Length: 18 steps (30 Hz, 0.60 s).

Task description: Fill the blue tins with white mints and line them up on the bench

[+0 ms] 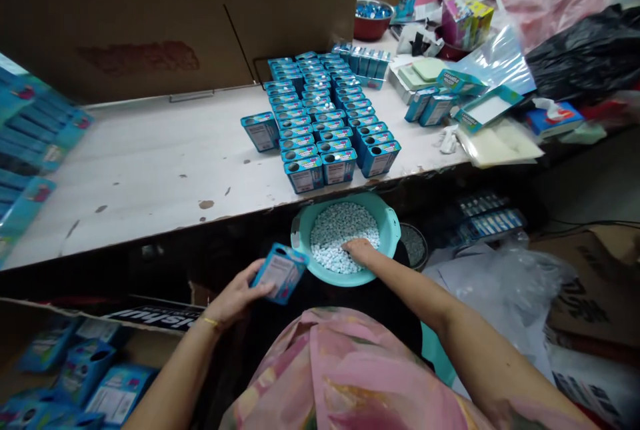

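Note:
My left hand (245, 297) is closed around a small blue printed box (281, 273), tilted beside the rim of a turquoise basin (387, 213). The box's pale label faces up. My right hand (360, 250) reaches into the basin, fingertips down among small pale-blue and white pellets (345, 220). Those fingertips are partly buried, so whether they pinch any pellets is hidden. Beyond the basin, rows of similar upright blue boxes (320, 123) stand on the white table (160, 157); several have a dark round hole in the top. White pellets show on top of one or two of them.
An open carton (100, 323) of blue boxes lies low at left. A large cardboard box (175, 23) backs the table. Flat trays (485, 113), plastic bags (590, 50) and a red bowl (373, 23) occupy the far right. Clear plastic wrap (500, 277) lies below, right of the basin.

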Motion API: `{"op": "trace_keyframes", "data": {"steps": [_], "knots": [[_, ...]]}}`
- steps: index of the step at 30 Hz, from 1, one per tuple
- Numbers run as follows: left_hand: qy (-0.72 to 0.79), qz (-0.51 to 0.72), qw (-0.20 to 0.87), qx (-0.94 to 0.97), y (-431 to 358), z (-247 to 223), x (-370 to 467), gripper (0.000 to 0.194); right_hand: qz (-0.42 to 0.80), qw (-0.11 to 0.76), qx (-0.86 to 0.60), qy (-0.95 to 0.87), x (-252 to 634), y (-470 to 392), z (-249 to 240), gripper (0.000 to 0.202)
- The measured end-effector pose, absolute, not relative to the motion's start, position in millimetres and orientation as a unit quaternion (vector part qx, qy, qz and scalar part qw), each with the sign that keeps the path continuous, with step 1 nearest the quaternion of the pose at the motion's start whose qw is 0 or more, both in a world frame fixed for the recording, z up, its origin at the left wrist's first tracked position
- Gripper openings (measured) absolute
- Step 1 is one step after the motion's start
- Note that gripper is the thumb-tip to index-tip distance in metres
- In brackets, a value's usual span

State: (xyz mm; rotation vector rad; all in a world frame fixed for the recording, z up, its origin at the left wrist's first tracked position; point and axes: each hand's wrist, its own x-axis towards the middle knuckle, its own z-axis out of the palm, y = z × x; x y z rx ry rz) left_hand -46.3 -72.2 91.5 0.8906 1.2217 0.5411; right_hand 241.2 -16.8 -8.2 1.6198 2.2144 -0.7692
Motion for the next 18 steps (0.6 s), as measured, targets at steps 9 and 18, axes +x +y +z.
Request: {"op": "trace_keyframes", "data": {"steps": [9,18], "knots": [[0.541,0.433,0.610,0.383,-42,44,-11,0.053,-0.398,0.038,0.552,0.732,281,-16,-7,0.026],[0.581,0.391,0.453,0.551,-13,16,19,0.046,-0.444,-0.117,0.587,0.667,313,1,81,0.025]]}}
